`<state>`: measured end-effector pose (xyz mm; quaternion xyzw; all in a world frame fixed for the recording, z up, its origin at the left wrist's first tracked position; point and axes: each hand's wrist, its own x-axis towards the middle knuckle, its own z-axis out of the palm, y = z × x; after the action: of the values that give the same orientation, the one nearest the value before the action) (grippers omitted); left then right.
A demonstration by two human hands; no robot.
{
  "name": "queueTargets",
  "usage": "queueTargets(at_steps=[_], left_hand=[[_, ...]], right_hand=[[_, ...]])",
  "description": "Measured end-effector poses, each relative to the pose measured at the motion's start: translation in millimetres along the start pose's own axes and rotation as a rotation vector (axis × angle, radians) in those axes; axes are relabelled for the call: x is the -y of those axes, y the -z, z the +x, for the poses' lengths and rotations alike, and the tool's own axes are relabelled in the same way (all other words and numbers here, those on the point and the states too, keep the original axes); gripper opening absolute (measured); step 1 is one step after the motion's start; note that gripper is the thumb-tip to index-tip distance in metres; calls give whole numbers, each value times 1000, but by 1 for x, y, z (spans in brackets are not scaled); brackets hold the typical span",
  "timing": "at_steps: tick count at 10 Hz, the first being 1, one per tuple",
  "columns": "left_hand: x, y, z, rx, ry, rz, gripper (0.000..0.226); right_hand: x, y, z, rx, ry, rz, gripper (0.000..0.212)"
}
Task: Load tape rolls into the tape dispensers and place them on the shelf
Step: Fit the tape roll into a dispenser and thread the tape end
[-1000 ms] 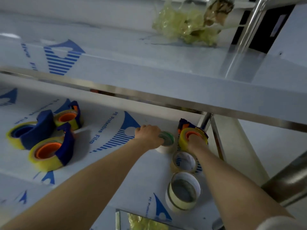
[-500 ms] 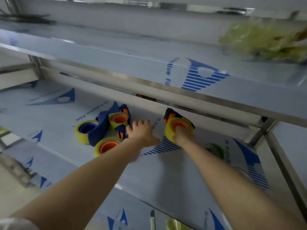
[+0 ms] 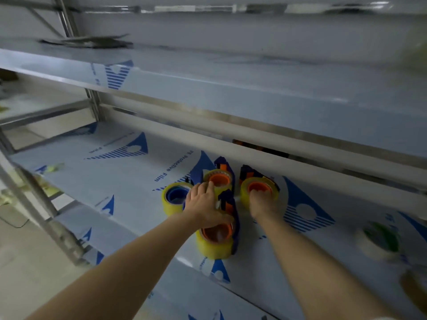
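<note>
Several blue tape dispensers loaded with yellowish tape lie on the lower shelf [image 3: 129, 179]. My right hand [image 3: 260, 205] grips one with an orange core [image 3: 258, 188], set down at the right of the group. My left hand [image 3: 203, 204] lies flat, fingers spread, over the group: a roll with a blue core [image 3: 172, 198] at the left, an orange-core dispenser [image 3: 219, 180] behind, and another [image 3: 217, 239] nearest me under my wrist.
A blurred white tape roll with a green centre [image 3: 379, 241] sits at the right of the lower shelf. The upper shelf [image 3: 231, 88] overhangs the back of the lower one. A metal post [image 3: 44, 204] stands at the left front corner.
My right hand carried the orange-core dispenser leftward and now rests it beside the group. My left hand moved from the green-centred roll onto the grouped dispensers. The view panned left.
</note>
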<state>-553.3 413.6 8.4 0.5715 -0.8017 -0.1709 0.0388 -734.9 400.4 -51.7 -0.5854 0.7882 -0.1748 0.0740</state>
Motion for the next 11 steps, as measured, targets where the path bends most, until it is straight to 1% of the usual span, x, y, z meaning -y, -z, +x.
queueTargets(at_steps=[1, 2, 3, 4, 5, 6, 7, 8, 9, 10, 11], left_hand=[[-7, 0, 2, -3, -92, -11, 101], [-29, -2, 3, -6, -200, -53, 88], [-67, -13, -1, 32, -325, -136, 72], [-115, -30, -13, 113, -483, -193, 54], [-159, -49, -30, 228, -576, -213, 53], [-194, -67, -38, 294, -621, -173, 48], [-220, -82, -38, 298, -623, -159, 51], [-242, -96, -31, 288, -660, -95, 53], [-262, -108, -19, 293, -677, -85, 54], [-283, -119, -5, 292, -666, -70, 56], [-300, -132, 7, 296, -620, -32, 57]], right_hand=[[2, 12, -9, 151, 35, -26, 44], [-6, 35, -27, 117, 41, -57, 55], [-34, 62, -56, 22, -31, -41, 41], [-74, 99, -92, -74, -214, -28, 31], [-117, 136, -127, -50, -468, -164, 24], [-154, 155, -154, 54, -717, -301, 27], [-181, 161, -164, 191, -762, -396, 31], [-203, 162, -163, 305, -773, -390, 34], [-221, 164, -153, 325, -707, -350, 35], [-237, 178, -135, 186, -645, -244, 32], [-256, 190, -126, 96, -642, -56, 36]])
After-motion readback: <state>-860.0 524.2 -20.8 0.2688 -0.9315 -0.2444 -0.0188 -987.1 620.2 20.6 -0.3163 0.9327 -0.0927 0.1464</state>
